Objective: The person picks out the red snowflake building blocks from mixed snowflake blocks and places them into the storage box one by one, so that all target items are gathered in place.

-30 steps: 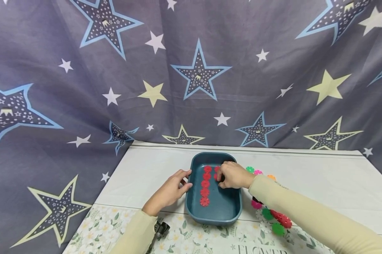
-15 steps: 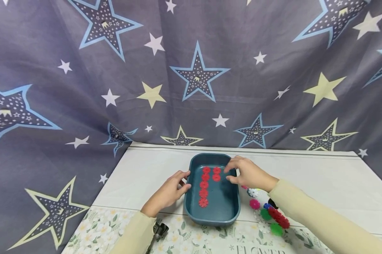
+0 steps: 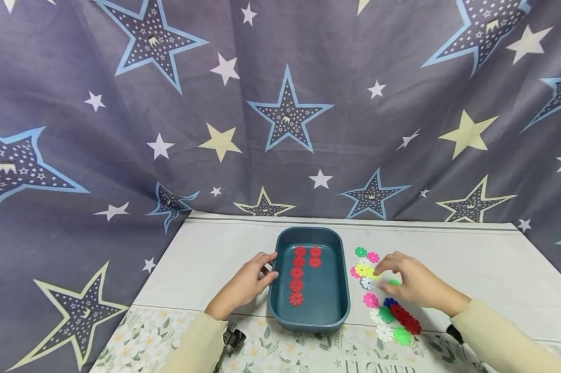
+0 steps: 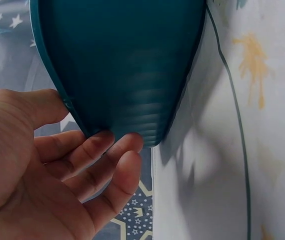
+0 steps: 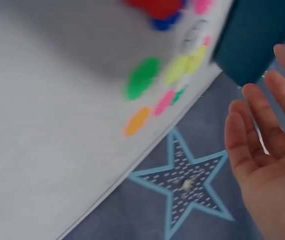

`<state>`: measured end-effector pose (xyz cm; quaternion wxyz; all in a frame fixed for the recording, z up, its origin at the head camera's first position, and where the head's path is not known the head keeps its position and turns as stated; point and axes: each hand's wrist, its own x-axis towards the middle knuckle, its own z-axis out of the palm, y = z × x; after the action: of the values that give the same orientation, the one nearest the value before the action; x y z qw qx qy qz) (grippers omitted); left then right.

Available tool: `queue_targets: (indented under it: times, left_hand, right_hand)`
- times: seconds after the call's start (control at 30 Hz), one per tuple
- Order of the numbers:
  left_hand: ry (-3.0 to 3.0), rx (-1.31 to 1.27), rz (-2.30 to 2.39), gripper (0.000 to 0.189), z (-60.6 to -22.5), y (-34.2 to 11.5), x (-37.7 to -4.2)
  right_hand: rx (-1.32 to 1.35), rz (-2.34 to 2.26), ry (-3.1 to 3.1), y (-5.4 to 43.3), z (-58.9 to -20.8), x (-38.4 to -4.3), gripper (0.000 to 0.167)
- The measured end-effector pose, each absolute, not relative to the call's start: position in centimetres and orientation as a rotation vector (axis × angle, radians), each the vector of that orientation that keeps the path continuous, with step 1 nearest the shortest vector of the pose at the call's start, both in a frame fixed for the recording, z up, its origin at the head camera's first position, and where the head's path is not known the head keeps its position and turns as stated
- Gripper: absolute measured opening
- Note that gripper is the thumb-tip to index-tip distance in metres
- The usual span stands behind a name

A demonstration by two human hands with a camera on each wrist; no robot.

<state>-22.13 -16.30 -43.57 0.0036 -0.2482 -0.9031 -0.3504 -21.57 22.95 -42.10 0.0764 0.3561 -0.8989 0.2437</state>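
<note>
The right hand (image 3: 413,282) hovers over the loose discs with thumb and fingertips apart and nothing held; its index fingertip is beside the yellow discs (image 3: 364,270) at nine o'clock, and I cannot tell whether they touch. A green disc (image 3: 394,282) shows between thumb and fingers. At six o'clock from this hand lie overlapping red discs (image 3: 405,318). Further out at nine o'clock is the teal tray (image 3: 310,327), its left rim steadied by the left hand (image 3: 243,286), fingers relaxed and touching it. Inside, a column of five red discs (image 3: 296,285) runs from eleven to seven o'clock, with a pair of red discs (image 3: 315,262) near twelve. This looks like the picking step; the next move seems to call for pinching a single disc by its edge, separating it from its neighbours.
</note>
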Motion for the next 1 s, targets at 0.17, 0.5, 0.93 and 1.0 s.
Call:
queue_targets:
  times: [0.17, 0.5, 0.93, 1.0]
  left_hand:
    - [-2.851, -0.758, -1.091, 0.048, -43.5, -16.3, -22.0]
    - [-2.858, -0.757, -1.100, 0.049, -43.5, -16.2, -22.0]
    - [-2.861, -0.765, -1.087, 0.049, -43.5, -16.0, -22.1]
    - [-2.859, -0.757, -1.086, 0.048, -43.5, -16.0, -22.1]
  right_hand:
    - [1.068, 0.719, -2.819, 25.5, -42.9, -19.6, 0.026]
    - [1.018, 0.737, -2.900, 27.2, -45.5, -17.4, 0.026]
    - [0.947, 0.786, -2.998, 27.1, -45.1, -16.5, 0.027]
    - [0.938, 0.820, -3.001, 27.1, -45.2, -16.2, 0.026]
